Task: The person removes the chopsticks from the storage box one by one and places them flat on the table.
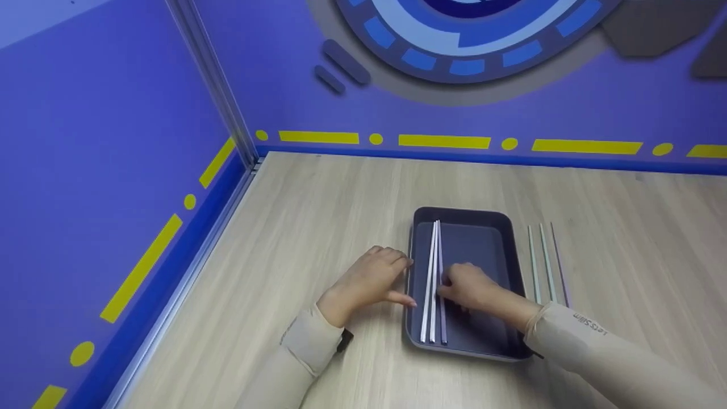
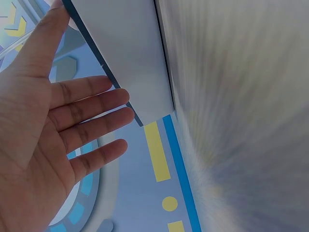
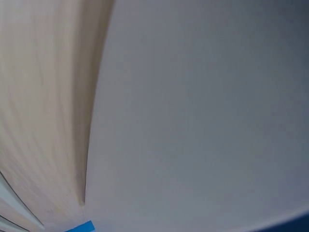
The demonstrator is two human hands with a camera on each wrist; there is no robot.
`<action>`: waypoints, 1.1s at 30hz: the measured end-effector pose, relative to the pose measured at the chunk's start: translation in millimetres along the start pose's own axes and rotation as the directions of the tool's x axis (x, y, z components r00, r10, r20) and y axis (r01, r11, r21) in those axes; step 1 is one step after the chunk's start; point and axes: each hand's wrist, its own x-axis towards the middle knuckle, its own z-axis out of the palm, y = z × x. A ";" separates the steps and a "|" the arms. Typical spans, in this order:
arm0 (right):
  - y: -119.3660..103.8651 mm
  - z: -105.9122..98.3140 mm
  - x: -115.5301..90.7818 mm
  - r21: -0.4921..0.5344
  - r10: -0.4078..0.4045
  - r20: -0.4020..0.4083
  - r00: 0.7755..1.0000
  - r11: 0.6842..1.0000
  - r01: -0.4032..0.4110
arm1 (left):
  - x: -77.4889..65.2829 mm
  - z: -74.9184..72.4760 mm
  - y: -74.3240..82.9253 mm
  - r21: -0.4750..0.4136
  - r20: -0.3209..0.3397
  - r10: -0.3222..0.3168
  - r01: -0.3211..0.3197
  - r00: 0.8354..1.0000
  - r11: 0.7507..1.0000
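Note:
In the head view a dark rectangular tray [image 1: 477, 238] lies on the table, with two silvery chopsticks [image 1: 428, 284] and a purple chopstick [image 1: 443, 326] lengthwise along its left side. My right hand [image 1: 468, 287] reaches into the tray, its curled fingers and thumb pinching the purple chopstick near the middle. At the tray's left edge, my left hand [image 1: 369, 278] touches the rim with spread, relaxed fingers. The left wrist view shows that open palm [image 2: 34, 130] beside the tray's pale outer wall [image 2: 120, 53]. In the right wrist view the tray wall [image 3: 193, 116] hides the right hand.
Right of the tray, two pale green chopsticks [image 1: 546, 261] and another purple chopstick [image 1: 559, 258] lie on the wooden table [image 1: 329, 204], partly behind the right sleeve. Blue panels with yellow marks [image 1: 443, 141] stand behind the table and on its left.

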 end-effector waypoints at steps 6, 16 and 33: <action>-0.4 1.0 1.3 -0.022 0.004 -0.028 1.000 1.000 -0.005 | 0.1 -0.4 -0.5 0.016 -0.014 0.010 -0.010 1.000 1.000; -1.4 2.1 1.9 -0.045 0.012 -0.047 0.999 0.999 -0.014 | 0.0 -1.7 -1.0 0.031 -0.035 0.024 -0.023 0.999 0.999; 3.7 0.5 -1.0 -0.004 0.049 -0.045 0.998 0.999 -0.049 | -0.9 1.0 -0.6 0.024 -0.033 0.022 -0.021 0.999 0.999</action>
